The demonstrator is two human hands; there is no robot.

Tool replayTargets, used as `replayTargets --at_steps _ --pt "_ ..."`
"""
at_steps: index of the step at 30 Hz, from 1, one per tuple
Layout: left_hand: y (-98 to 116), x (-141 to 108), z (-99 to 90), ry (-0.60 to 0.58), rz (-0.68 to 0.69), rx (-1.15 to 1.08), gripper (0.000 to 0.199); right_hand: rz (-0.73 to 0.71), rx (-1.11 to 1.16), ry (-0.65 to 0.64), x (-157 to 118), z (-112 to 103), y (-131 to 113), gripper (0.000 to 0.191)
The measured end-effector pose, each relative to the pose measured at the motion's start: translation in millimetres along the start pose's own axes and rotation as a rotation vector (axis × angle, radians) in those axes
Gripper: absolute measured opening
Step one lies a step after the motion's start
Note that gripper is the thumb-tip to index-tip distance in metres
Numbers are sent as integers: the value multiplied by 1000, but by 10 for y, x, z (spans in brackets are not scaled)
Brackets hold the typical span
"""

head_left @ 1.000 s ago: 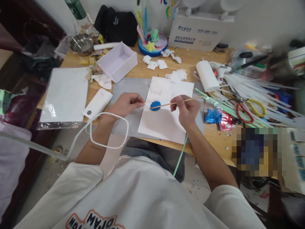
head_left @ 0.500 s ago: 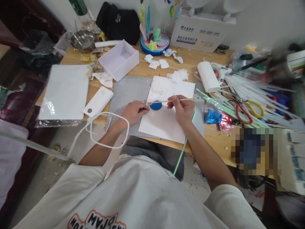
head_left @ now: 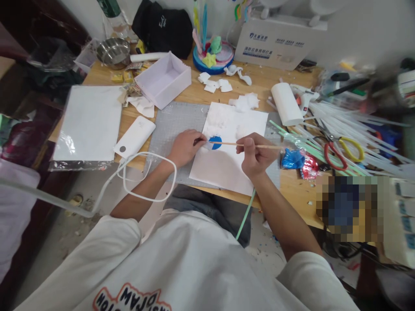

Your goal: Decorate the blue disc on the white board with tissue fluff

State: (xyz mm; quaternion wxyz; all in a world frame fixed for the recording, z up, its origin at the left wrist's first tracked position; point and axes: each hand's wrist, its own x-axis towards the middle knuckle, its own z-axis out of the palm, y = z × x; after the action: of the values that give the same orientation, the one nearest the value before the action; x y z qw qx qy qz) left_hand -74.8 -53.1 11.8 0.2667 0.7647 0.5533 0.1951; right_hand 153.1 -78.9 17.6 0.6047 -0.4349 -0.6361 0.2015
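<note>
Spanning the space between two bare hands, a thin wooden stick (head_left: 227, 144) lies almost crosswise before a person seated at a cluttered wooden table (head_left: 296, 190), its right end tipped slightly toward the body. The right hand (head_left: 256, 155) grips it, thumb and fingers pinched together partway along the shaft, with the remainder jutting out past the knuckles to the right. The stick's left tip reaches the fingertips of the left hand (head_left: 188, 149), which are drawn close together; a small pale patch shows there, but whether they pinch it, the tip or nothing is too small to tell.

Below the stick's left portion sits a flat blue disc (head_left: 216, 145), directly between the hands and much nearer the left one, just to the right of its fingertips. The right hand stands farther off, linked to the disc only by the stick's length. Whether the shaft presses on the blue surface or merely passes over it cannot be told from above. The disc is on a white sheet (head_left: 223, 170), set slightly askew on a gray cutting mat (head_left: 175, 119). White scraps (head_left: 244, 103) lie at the sheet's far edge; a blue packet (head_left: 292, 159) rests right of the right hand.
</note>
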Motion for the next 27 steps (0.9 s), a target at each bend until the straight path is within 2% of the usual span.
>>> replayTargets --at_steps 3,6,13,20,27 --pt "10 10 0 5 -12 4 15 -205 -73 -87 -23 3 -45 34" --pt "22 12 -7 6 -18 4 16 -278 -158 -130 -12 33 -79 33" --pt "38 7 -8 8 -27 -4 16 -328 -176 -133 18 42 -115 28" --pt "19 7 5 13 -29 -7 15 -261 -243 -189 2 30 -123 35" --pt "34 15 2 7 -42 2 15 -267 -296 -165 -20 64 -117 39"
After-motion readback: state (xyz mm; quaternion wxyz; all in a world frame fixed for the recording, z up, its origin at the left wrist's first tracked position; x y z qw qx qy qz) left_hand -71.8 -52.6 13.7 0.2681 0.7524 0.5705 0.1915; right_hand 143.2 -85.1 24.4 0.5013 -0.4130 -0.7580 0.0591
